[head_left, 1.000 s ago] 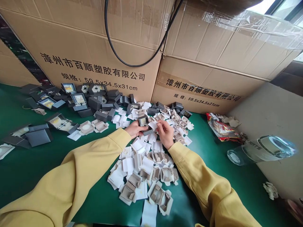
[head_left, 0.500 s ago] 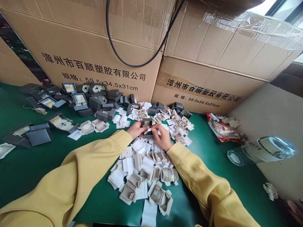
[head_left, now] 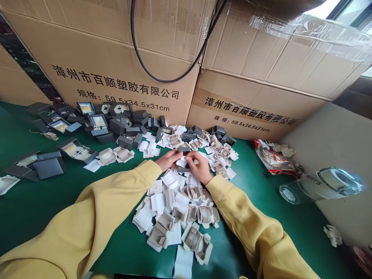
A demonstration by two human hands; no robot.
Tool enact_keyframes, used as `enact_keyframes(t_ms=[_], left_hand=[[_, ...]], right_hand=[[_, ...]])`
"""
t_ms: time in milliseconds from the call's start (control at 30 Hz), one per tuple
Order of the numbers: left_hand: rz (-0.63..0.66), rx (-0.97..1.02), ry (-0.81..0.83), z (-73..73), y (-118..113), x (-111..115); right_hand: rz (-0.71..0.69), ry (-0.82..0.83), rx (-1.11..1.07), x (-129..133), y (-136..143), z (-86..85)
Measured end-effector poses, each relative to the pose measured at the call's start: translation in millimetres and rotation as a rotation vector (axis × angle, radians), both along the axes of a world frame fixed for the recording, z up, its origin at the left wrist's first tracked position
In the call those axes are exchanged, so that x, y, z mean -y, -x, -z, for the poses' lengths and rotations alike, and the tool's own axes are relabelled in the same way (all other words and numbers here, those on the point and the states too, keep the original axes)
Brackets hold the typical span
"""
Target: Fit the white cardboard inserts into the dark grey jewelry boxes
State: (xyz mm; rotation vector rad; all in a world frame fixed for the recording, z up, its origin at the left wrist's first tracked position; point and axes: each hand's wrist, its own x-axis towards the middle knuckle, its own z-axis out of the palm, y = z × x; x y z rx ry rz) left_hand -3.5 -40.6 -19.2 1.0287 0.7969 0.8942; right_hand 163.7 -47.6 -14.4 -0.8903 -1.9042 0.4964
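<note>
Hands meet mid-counter: my left hand (head_left: 167,159) and right hand (head_left: 200,167) both have their fingers closed on a small grey box (head_left: 183,159), with a white insert (head_left: 183,161) pinched in its mouth. It looks light, stiff-walled and easily dented, so I'd hold it by the side walls. Loose inserts (head_left: 177,217) lie toward the near edge, cartons (head_left: 116,58) line the far edge.

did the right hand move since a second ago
Yes. The right hand has shifted left and slightly down toward the left hand, judged against the carton seam behind. It now pinches the small grey box together with the left.
</note>
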Motion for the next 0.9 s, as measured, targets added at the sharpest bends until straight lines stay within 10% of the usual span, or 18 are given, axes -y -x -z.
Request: enact_keyframes(t_ms=[900], left_hand=[[-0.053,-0.456,-0.454,2.3,-3,1]], right_hand=[[0.148,-0.235,0.244,-5,-4,14.0]])
